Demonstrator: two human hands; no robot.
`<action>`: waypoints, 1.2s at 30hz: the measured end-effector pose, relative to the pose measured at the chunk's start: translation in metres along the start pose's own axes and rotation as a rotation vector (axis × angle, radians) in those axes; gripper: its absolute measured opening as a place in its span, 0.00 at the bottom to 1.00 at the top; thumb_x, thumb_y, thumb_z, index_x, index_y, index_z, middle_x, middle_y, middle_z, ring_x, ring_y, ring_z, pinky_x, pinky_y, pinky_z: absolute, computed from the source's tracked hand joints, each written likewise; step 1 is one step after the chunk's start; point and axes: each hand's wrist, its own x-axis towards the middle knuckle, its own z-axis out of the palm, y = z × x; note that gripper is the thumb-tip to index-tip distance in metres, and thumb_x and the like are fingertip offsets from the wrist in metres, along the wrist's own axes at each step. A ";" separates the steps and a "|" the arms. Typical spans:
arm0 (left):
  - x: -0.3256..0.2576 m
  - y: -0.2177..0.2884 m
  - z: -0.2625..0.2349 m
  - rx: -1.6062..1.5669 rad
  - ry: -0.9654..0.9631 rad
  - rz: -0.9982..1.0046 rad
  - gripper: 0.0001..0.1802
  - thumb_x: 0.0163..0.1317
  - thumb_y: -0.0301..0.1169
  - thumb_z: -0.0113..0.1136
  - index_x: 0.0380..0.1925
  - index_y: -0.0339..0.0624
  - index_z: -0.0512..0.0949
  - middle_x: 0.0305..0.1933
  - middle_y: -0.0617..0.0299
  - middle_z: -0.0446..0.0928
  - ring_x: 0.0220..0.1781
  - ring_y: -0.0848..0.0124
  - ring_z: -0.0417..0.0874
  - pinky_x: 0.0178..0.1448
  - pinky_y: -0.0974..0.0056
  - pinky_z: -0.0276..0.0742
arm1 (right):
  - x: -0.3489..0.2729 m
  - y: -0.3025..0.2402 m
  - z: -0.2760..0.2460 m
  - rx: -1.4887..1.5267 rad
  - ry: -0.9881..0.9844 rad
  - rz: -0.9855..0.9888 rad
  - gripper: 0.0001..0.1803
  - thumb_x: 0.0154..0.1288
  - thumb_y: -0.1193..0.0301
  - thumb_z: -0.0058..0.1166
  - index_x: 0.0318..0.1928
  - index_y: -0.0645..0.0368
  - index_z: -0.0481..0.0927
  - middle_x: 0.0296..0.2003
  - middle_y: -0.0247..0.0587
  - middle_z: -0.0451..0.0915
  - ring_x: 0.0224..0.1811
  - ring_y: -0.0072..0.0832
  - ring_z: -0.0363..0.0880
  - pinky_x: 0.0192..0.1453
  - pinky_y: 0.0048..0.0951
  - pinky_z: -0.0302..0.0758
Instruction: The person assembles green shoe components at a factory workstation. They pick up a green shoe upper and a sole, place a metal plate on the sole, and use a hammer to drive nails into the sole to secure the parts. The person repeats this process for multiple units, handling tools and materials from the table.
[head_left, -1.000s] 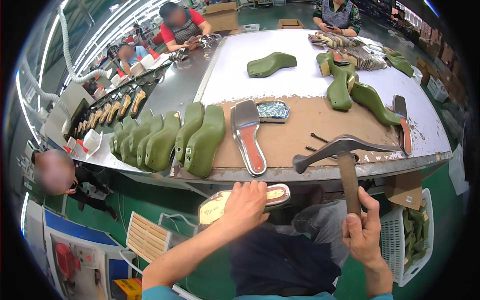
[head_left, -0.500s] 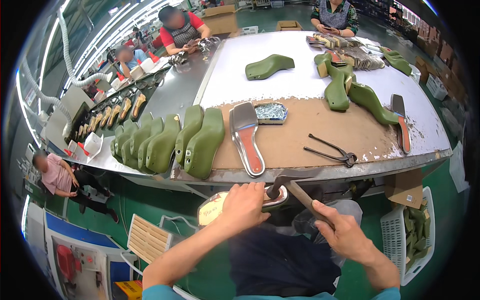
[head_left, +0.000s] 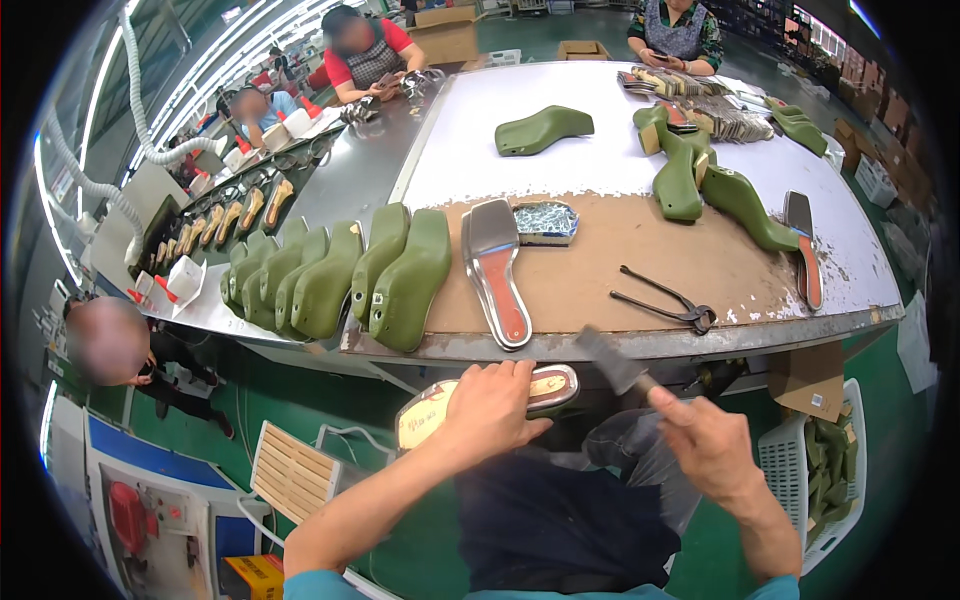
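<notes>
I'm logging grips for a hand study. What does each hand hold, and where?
Left hand presses on top of the insole-covered last. Right hand grips the hammer by its handle.

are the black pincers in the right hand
No, the black pincers lie on the brown tabletop, while the right hand grips a hammer.

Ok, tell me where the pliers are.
The pliers lie on the brown mat near the table's front edge, right of the metal insole plate, above the right hand.
</notes>
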 end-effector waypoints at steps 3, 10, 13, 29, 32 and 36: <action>-0.001 0.000 0.003 0.013 0.026 0.016 0.38 0.51 0.53 0.74 0.52 0.39 0.74 0.44 0.50 0.83 0.49 0.53 0.84 0.53 0.51 0.75 | 0.007 0.017 -0.006 -0.065 0.145 0.072 0.32 0.57 0.82 0.65 0.63 0.48 0.81 0.26 0.45 0.76 0.24 0.42 0.77 0.28 0.40 0.74; 0.012 -0.002 -0.004 0.027 -0.116 -0.007 0.36 0.50 0.54 0.72 0.46 0.36 0.74 0.38 0.46 0.84 0.40 0.49 0.87 0.46 0.49 0.79 | 0.017 0.116 -0.002 -0.408 0.052 0.362 0.24 0.64 0.77 0.60 0.61 0.52 0.79 0.39 0.50 0.81 0.43 0.50 0.80 0.47 0.49 0.74; 0.020 -0.003 -0.009 0.019 -0.121 0.064 0.35 0.47 0.55 0.73 0.40 0.35 0.75 0.32 0.46 0.84 0.35 0.48 0.87 0.41 0.48 0.80 | 0.028 0.124 0.015 -0.506 0.155 0.271 0.23 0.62 0.77 0.62 0.59 0.55 0.79 0.46 0.50 0.79 0.49 0.48 0.79 0.54 0.49 0.71; -0.033 -0.053 -0.128 -0.892 0.825 -0.138 0.37 0.54 0.23 0.77 0.59 0.38 0.65 0.54 0.56 0.77 0.54 0.69 0.82 0.57 0.63 0.82 | 0.181 -0.004 0.225 0.012 0.034 -0.062 0.30 0.59 0.65 0.64 0.64 0.48 0.75 0.60 0.63 0.70 0.58 0.56 0.74 0.61 0.51 0.73; -0.001 -0.067 -0.129 -0.946 0.983 -0.135 0.38 0.54 0.24 0.78 0.61 0.38 0.64 0.54 0.56 0.76 0.54 0.69 0.81 0.58 0.63 0.80 | 0.180 0.037 0.210 0.063 -0.023 -0.048 0.30 0.57 0.73 0.62 0.62 0.50 0.75 0.60 0.63 0.70 0.56 0.56 0.74 0.60 0.52 0.76; 0.051 -0.073 -0.073 -0.960 1.272 -0.129 0.37 0.54 0.26 0.78 0.60 0.37 0.66 0.54 0.56 0.75 0.56 0.67 0.79 0.60 0.63 0.76 | 0.158 0.064 0.170 -0.004 -0.058 -0.057 0.30 0.56 0.73 0.60 0.62 0.48 0.78 0.58 0.62 0.71 0.55 0.54 0.75 0.57 0.51 0.77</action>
